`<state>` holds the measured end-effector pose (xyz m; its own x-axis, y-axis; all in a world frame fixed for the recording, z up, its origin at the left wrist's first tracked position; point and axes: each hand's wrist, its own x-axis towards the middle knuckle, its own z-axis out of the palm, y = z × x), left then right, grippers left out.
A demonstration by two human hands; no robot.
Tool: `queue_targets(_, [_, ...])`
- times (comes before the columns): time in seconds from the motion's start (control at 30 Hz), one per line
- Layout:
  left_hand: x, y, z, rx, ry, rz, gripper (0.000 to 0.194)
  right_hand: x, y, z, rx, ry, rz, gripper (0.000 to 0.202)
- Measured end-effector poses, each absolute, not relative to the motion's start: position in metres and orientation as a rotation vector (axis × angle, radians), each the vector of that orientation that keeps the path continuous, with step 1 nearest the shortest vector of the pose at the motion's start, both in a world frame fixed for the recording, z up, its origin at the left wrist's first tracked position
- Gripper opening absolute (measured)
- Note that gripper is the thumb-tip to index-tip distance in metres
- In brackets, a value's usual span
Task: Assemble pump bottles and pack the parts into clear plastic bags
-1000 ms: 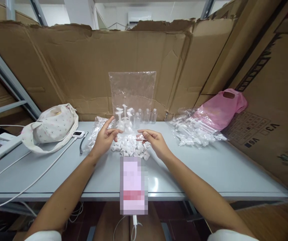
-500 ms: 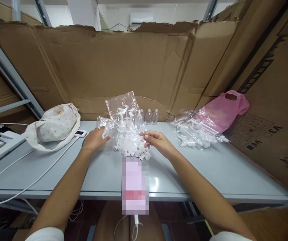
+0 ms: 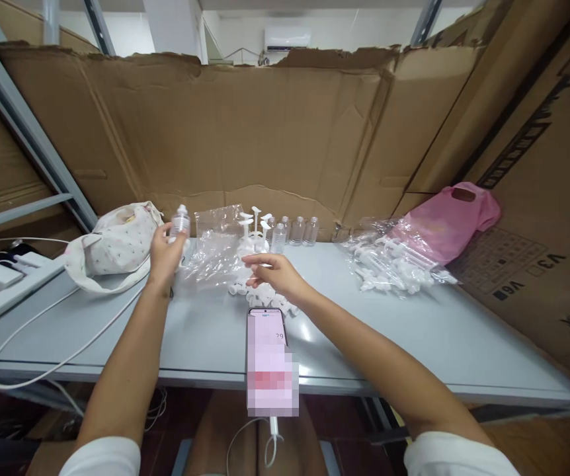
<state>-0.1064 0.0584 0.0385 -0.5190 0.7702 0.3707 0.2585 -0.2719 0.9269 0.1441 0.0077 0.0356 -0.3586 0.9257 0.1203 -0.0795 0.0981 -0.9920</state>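
My left hand (image 3: 166, 254) is closed around a small clear bottle (image 3: 180, 223) with a white top, held upright beside the cloth bag. Over the pile of small white plastic caps (image 3: 265, 297), my right hand (image 3: 278, 274) hovers with fingers stretched and apart, nothing visible in them. Between the hands lies a crumpled clear plastic bag (image 3: 215, 248). White pump-like pieces with T-shaped tops (image 3: 256, 221) stand behind the right hand. Next to them are several clear bottles (image 3: 297, 231) by the cardboard.
A phone (image 3: 268, 350) with a cable overhangs the table's front edge. To the left are a white cloth bag (image 3: 121, 244) and a power strip (image 3: 17, 291). Plastic bags of white parts (image 3: 394, 261) and a pink bag (image 3: 448, 221) lie right. Cardboard (image 3: 265, 125) walls the back.
My left hand has moved left and up, with the bottle now upright. The clear bag has shifted left off the white pieces. My right hand has moved slightly left and its fingers have spread.
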Motion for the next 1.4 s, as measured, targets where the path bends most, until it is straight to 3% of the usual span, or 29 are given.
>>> queue_targets(0.1, [-0.116, 0.053, 0.052, 1.043, 1.504, 2.167, 0.052, 0.118, 0.016, 0.032, -0.957, -1.542, 1.387, 0.026])
queue_targets(0.2, [-0.121, 0.048, 0.06, 0.932, 1.304, 2.247, 0.043, 0.095, 0.026, 0.026, -1.068, -1.8, 1.182, 0.031])
queue_targets(0.33, [-0.116, 0.044, 0.061, 1.008, 1.123, 2.006, 0.034, 0.075, 0.035, 0.022, -1.181, -2.023, 0.959, 0.037])
queue_targets(0.57, [-0.087, 0.044, 0.048, 1.173, 1.127, 1.673, 0.042, 0.068, 0.033, 0.023, -1.385, -2.29, 0.381, 0.036])
queue_targets(0.73, [-0.079, 0.045, 0.044, 1.153, 1.143, 1.584, 0.043, 0.077, 0.031, 0.027, -1.417, -2.412, 0.24, 0.033])
queue_targets(0.9, [-0.068, 0.042, 0.044, 1.15, 1.002, 1.482, 0.045, 0.099, 0.022, 0.042, -1.31, -2.295, 0.093, 0.039])
queue_targets(1.03, [-0.049, 0.026, 0.045, 1.236, 0.888, 1.322, 0.053, 0.122, 0.016, 0.049, -1.087, -2.231, -0.28, 0.057])
queue_targets(1.13, [-0.033, 0.012, 0.044, 1.295, 0.819, 1.146, 0.054, 0.139, 0.015, 0.048, -0.947, -2.302, -0.453, 0.055])
queue_targets(1.27, [-0.021, 0.004, 0.041, 1.275, 0.706, 1.048, 0.073, 0.16, 0.013, 0.048, -0.88, -2.257, -0.259, 0.041])
queue_targets(1.4, [-0.017, 0.005, 0.035, 1.495, 0.831, 1.153, 0.052, 0.174, 0.01, 0.051, -0.918, -1.885, 0.317, 0.036])
